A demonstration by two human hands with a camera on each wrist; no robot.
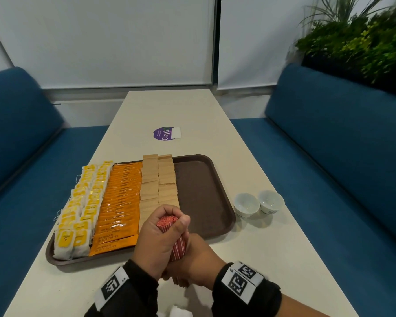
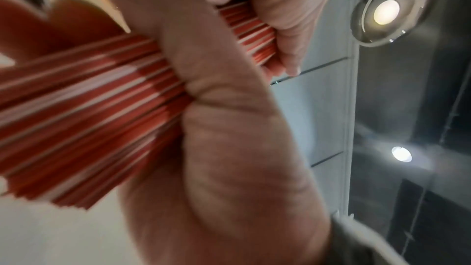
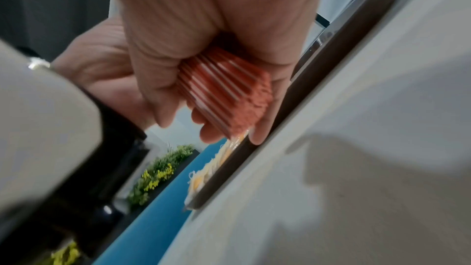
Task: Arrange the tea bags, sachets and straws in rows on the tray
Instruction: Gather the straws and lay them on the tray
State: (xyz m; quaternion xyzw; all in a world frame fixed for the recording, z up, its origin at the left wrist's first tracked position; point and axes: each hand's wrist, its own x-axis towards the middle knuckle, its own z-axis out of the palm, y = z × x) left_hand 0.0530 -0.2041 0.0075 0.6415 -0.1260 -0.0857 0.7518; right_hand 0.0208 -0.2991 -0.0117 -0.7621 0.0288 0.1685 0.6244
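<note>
Nearest the camera are two black wrist straps with printed square markers, and just beyond them the left hand is wrapped tight round a thick bundle of red-and-white striped straws, the thin tubes standing nearly upright with their round cut ends showing at the top of the fist. The right hand sits low against the bundle's bottom end; its fingers are hidden, so I cannot tell whether they are curled or flat. Both hands hover at the near edge of the brown plastic tray, a rounded rectangle with a raised lip. On the tray, from the left: two rows of soft white tea bags with yellow tags, a row of glossy orange sachets, then two rows of matte tan paper sachets. The tray's right part is bare. On the pale, smooth table to the right stand two small white bowl-shaped cups.
</note>
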